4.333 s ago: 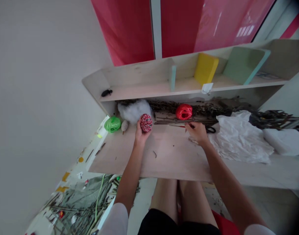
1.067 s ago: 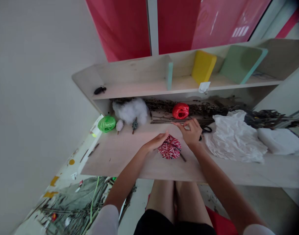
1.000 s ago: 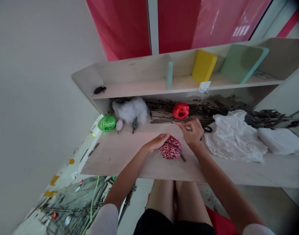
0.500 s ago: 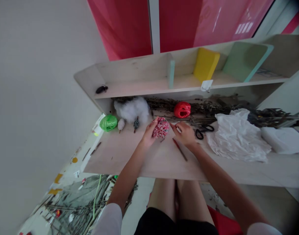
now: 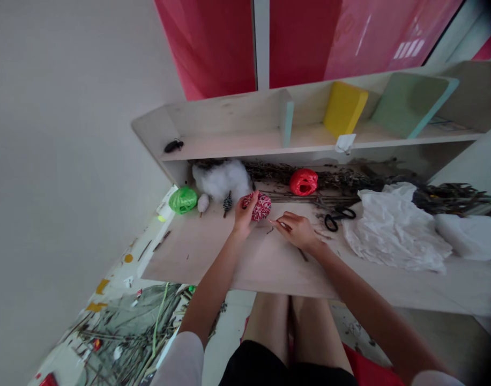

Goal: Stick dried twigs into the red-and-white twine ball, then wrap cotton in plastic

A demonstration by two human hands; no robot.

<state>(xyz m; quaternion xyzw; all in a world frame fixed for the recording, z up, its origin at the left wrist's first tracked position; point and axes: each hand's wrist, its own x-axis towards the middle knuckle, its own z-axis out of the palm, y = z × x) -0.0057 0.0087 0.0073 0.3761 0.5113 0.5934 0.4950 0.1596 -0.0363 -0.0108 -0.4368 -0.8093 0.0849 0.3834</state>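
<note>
— If any writing shows, where is it?
— Only a white tag (image 5: 345, 143) on the shelf (image 5: 245, 145) edge; any print is too small to read.
— The hands?
— The left hand (image 5: 243, 215) is curled, its fingers cupped against a red-and-white twine ball (image 5: 258, 207) over the table (image 5: 189, 257). The right hand (image 5: 297, 230) is closed to a pinch on a thin item (image 5: 283, 225), too small to identify; a dark stick (image 5: 303, 254) shows just below that hand.
— What lies around them?
— Black-handled scissors (image 5: 339, 218) lie just right of the right hand. Along the back are a red raffia bundle (image 5: 304, 182), cotton wadding (image 5: 219, 179) and a green raffia bundle (image 5: 183, 200). A crumpled white sheet (image 5: 394, 230) lies farther right. The ball sits closer to the left hand, and nothing stands between the hands.
</note>
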